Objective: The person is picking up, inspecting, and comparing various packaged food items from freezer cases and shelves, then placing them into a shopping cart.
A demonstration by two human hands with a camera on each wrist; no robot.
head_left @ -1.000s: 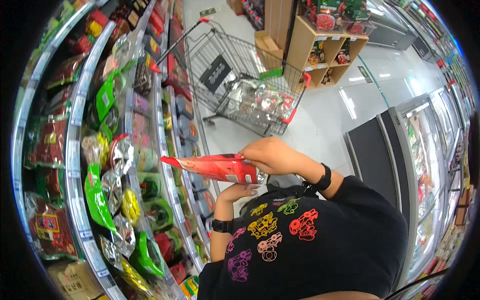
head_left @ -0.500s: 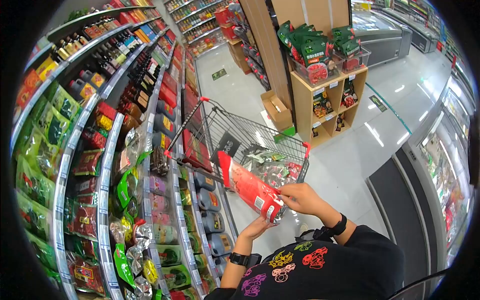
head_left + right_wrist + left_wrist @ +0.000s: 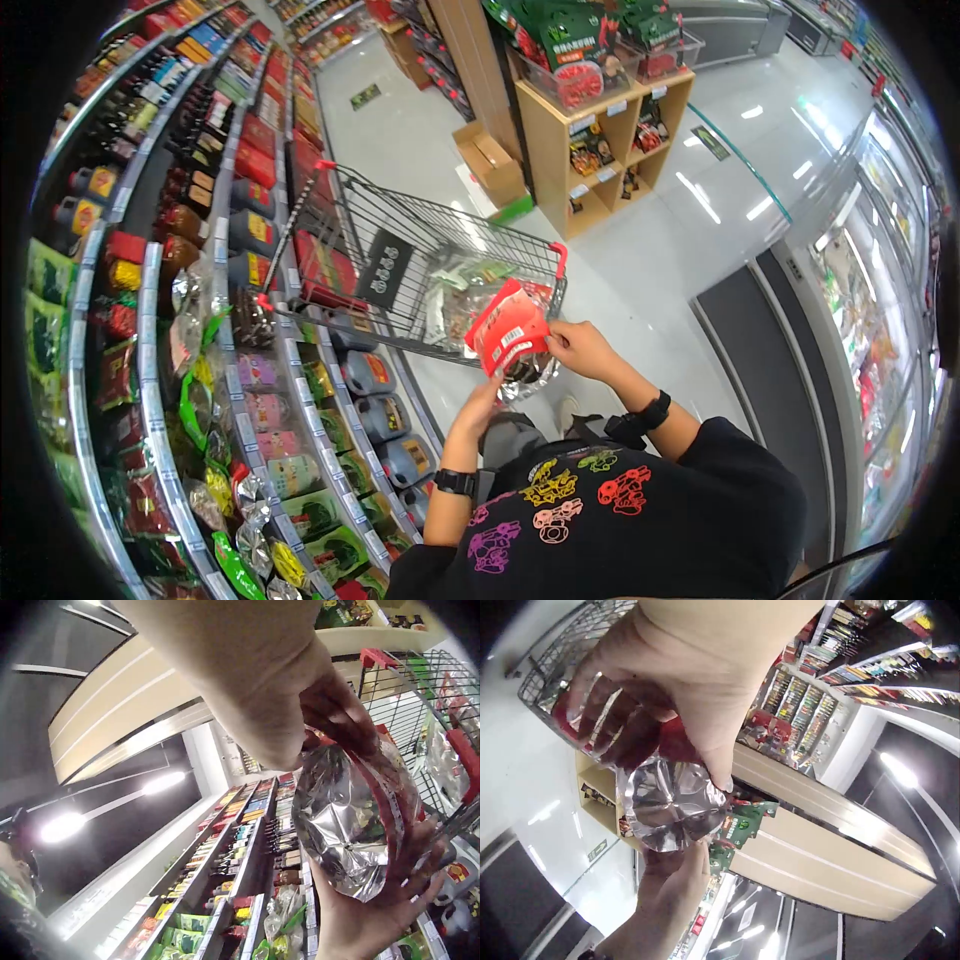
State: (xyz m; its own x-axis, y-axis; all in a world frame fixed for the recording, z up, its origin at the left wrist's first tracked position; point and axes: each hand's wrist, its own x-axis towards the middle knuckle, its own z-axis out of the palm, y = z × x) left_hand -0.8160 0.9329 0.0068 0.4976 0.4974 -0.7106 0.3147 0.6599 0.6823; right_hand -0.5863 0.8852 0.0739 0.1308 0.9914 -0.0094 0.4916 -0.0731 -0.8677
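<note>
A red plastic bag point(image 3: 507, 333) with a barcode label and a silvery bottom is held in front of the body. My left hand point(image 3: 478, 408) supports it from the near left; in the left wrist view the left hand's fingers point(image 3: 604, 712) lie along one side and the thumb on the other. My right hand point(image 3: 585, 350) pinches the bag's right edge. The crinkled silver base point(image 3: 341, 825) faces the body in the right wrist view. What the bag contains is hidden.
A wire shopping cart point(image 3: 400, 270) with clear-wrapped packs stands just beyond the bag. Stocked shelves point(image 3: 190, 380) line the left side. A wooden display stand point(image 3: 545, 150) with green pouches is ahead, beside an open cardboard box point(image 3: 488, 165). A freezer point(image 3: 790, 340) runs along the right.
The bag has swung from lying sideways to pointing at the cart, its upper end tipping away. Both hands kept hold of it. The view has turned, bringing the cart and display stand lower, then left.
</note>
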